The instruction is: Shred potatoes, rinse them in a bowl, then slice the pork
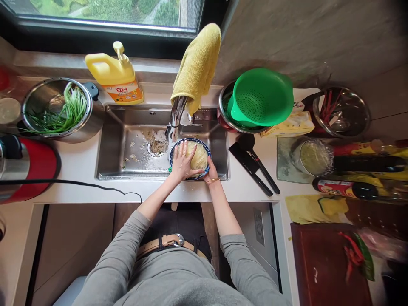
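Your left hand lies spread flat over the pale shreds, pinning them, while your right hand grips the bowl rim over the sink beneath the tap

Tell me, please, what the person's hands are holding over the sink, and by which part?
The right hand grips the blue-rimmed bowl at its near right rim; the left hand presses flat on the pale shreds inside.
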{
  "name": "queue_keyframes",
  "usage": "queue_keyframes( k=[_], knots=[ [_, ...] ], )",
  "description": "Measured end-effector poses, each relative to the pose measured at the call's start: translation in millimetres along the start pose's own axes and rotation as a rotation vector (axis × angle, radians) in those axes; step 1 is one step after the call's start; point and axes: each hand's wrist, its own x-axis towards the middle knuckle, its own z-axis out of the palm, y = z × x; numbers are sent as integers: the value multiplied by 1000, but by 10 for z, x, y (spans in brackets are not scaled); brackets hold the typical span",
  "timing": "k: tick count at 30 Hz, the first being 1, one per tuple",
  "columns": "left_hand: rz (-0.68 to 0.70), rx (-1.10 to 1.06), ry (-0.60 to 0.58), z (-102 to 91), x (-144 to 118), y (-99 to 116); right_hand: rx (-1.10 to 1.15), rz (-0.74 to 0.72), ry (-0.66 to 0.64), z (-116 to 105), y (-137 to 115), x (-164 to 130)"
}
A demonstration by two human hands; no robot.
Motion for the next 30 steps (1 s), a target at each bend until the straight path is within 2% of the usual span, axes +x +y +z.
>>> queue_keyframes(
  k=[11, 17, 30],
  knots=[
    [-8, -54, 26, 61, -15, -39, -8, -21, -4, 2, -20, 0],
    [-16, -81, -6, 103, 9, -50, -70, -2, 72, 0, -54, -29],
    [-40, -144, -36, 178, 50, -71, -113, -12, 82, -36, -71, 12]
  ],
)
